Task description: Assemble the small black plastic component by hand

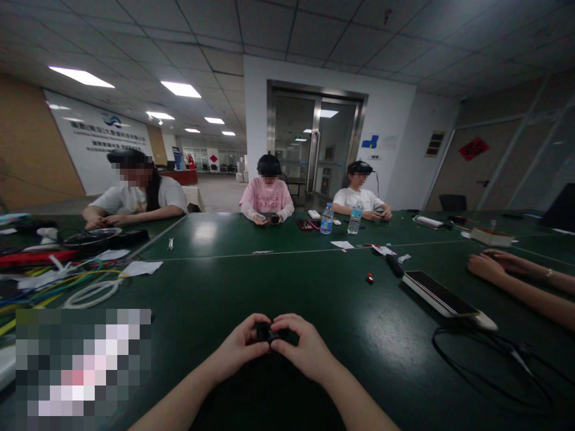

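Observation:
At the near middle of the dark green table (202, 299), my left hand (240, 344) and my right hand (303, 342) meet around a small black object (265, 333). Thumb and fingers of each hand are curled about it, the left from its left side and the right from its right. Most of the object is hidden by the fingers, and its kind cannot be made out. Both thumb tips come close together at its near side.
Cables (92, 293) and a paper sheet (142, 268) lie at left. A phone (440, 293) on a white box and a black cord (476, 353) lie at right, near another person's hands (487, 269). Bottles (354, 219) stand ahead; three people sit across.

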{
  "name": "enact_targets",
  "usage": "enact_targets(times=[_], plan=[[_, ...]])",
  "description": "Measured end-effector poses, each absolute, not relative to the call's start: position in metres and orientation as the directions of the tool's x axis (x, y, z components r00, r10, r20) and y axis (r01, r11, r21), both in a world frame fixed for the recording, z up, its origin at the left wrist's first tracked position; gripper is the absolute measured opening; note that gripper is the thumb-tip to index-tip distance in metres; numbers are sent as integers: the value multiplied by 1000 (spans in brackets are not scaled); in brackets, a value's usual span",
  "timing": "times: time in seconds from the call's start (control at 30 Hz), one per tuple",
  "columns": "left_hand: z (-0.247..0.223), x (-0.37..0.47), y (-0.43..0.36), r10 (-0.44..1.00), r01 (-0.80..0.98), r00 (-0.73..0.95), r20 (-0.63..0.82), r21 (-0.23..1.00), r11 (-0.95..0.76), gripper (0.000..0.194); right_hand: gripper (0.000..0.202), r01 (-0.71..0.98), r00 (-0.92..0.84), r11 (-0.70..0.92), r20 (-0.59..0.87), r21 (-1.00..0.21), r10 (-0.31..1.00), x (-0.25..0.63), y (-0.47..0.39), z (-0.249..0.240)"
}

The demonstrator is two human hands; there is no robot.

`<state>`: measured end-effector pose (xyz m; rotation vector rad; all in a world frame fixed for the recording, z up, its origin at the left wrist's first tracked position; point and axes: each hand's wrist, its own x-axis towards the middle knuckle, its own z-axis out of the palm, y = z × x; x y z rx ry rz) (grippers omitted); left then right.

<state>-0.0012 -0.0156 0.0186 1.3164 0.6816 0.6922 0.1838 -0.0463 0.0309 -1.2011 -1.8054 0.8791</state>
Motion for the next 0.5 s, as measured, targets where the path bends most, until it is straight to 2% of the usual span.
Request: enact_targets(times=[0.5], plan=[[17,-2,-15,790,-40,611,-53,994,98,43,20,491,-273,327,214,-807,938,184,-51,39]])
